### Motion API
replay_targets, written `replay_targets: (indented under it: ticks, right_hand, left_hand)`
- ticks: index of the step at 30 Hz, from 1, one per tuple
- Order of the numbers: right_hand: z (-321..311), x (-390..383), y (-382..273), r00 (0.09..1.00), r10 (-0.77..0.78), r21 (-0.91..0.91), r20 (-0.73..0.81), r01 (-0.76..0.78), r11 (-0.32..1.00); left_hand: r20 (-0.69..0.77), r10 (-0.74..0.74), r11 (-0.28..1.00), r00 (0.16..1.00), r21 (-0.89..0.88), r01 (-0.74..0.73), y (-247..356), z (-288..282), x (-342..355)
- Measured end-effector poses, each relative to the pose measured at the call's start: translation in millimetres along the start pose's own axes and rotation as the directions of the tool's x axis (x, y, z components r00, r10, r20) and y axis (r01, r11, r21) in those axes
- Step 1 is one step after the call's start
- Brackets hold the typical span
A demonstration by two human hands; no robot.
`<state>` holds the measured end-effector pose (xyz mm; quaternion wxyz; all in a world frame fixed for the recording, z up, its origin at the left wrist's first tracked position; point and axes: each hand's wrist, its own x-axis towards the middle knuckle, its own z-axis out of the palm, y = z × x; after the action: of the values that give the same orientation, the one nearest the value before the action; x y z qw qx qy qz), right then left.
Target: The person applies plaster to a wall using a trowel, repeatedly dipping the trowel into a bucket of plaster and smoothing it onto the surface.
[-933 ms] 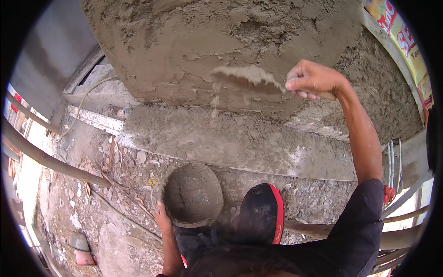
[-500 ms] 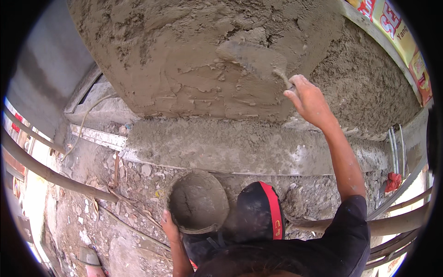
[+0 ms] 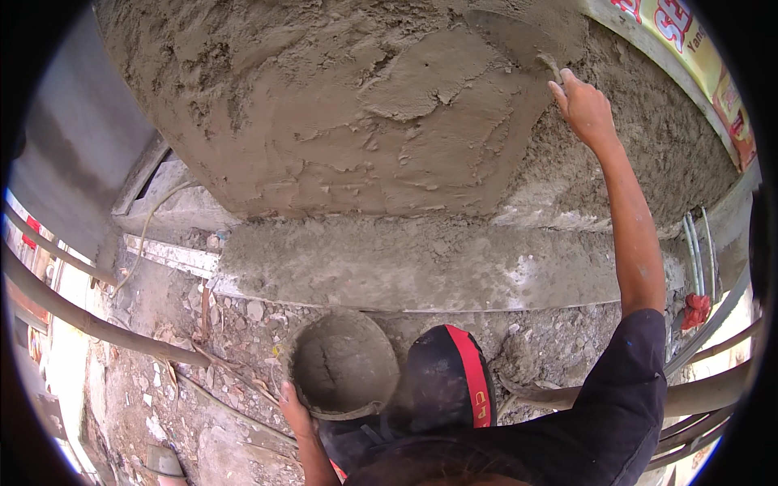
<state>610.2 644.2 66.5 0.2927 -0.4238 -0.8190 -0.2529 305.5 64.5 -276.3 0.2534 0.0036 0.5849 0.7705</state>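
Observation:
My right hand (image 3: 587, 112) is stretched far forward, its fingers wrapped round the handle of a trowel. The mortar-smeared blade of the trowel (image 3: 509, 36) lies against the wet grey plaster (image 3: 324, 154) on the wall, near the upper right of the smoothed patch. By my lap, my left hand (image 3: 296, 410) grips the near left side of a bucket (image 3: 285, 356). Grey mortar (image 3: 331, 368) with a crack-like groove in it lies inside. The bucket rests against my leg, left of my dark trouser knee (image 3: 433, 368) with its red stripe.
A mortar-covered ledge (image 3: 405, 267) runs below the wall. Rubble (image 3: 203, 413) covers the ground. Curved poles (image 3: 97, 324) cross at left, others (image 3: 697, 397) at right. Thin pipes (image 3: 694, 251) and a red plastic bag (image 3: 695, 311) stand at right, beneath a yellow banner (image 3: 705, 49).
My right hand has swept the trowel up and to the right across the plaster, and my arm is more extended. My left hand stays on the bucket.

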Motion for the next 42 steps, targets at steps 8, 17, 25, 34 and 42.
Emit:
replay_targets:
  ticks: [8, 17, 25, 34, 42]
  right_hand:
    - [-2.5, -44.0, -86.1, 0.897, -0.391, -0.165, 0.209, 0.426, 0.89]
    - [-11.2, 73.0, -164.4, 0.915, -0.351, -0.091, 0.197, 0.374, 0.923]
    - [-40.5, 90.9, -91.9, 0.997, -0.066, -0.043, 0.036, 0.067, 0.997]
    - [34.1, -52.7, -82.4, 0.924, -0.189, -0.105, 0.331, 0.235, 0.966]
    - [29.9, 13.6, -67.8, 0.98, 0.174, 0.253, -0.093, -0.146, 0.956]
  left_hand:
    - [-0.103, -0.02, 0.999, 0.995, 0.034, 0.024, -1.9, 4.1, -4.1]
    - [-0.008, 0.027, 0.999, 1.0, 0.039, -0.027, -5.9, 5.7, -4.4]
    - [-0.011, 0.02, 0.997, 1.0, 0.071, -0.019, -8.2, -2.0, -0.5]
    - [-0.045, 0.014, 1.0, 0.999, 0.018, -0.014, 1.0, 6.8, -1.2]
    - [-0.025, 0.001, 0.999, 1.0, -0.05, -0.002, -8.4, 3.7, -9.0]
